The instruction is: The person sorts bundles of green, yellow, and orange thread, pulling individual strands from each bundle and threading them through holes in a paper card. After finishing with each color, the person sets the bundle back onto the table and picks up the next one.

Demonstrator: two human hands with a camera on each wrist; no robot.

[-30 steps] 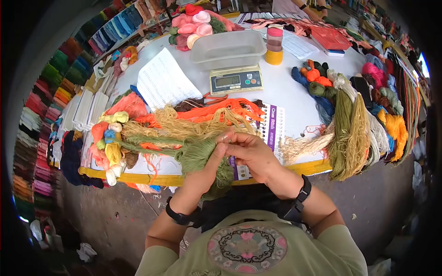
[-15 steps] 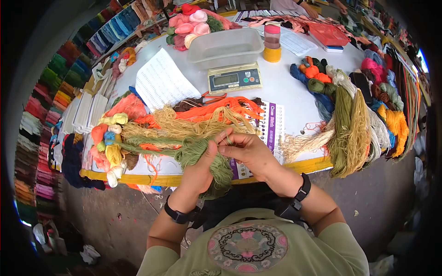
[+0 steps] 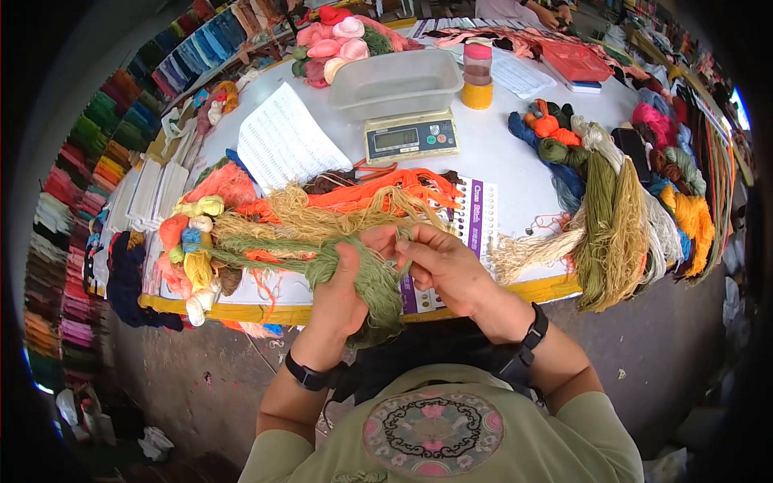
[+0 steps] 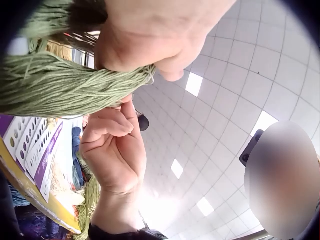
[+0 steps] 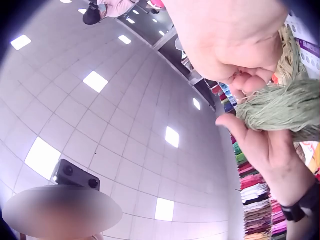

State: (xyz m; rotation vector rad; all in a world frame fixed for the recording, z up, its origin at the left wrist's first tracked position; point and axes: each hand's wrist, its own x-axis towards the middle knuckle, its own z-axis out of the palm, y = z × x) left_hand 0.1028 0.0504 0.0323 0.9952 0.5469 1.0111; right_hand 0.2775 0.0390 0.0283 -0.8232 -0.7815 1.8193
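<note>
A hank of light green thread lies across my left hand, its strands trailing left over the table edge. In the right wrist view, the left thumb stands out straight beside the bundle while the other fingers are behind it. My right hand pinches strands at the right end of the hank, thumb against curled fingers. In the left wrist view, the looped strand ends run in between the two hands.
Orange skeins and beige skeins lie behind the hank, beside a purple-striped card. Farther back are a digital scale, a plastic tub and a paper sheet. Olive skeins hang over the right edge.
The left thumb has moved left, away from the right fingertips it was close to earlier. The right fingers have turned slightly and remain at the hank's end.
</note>
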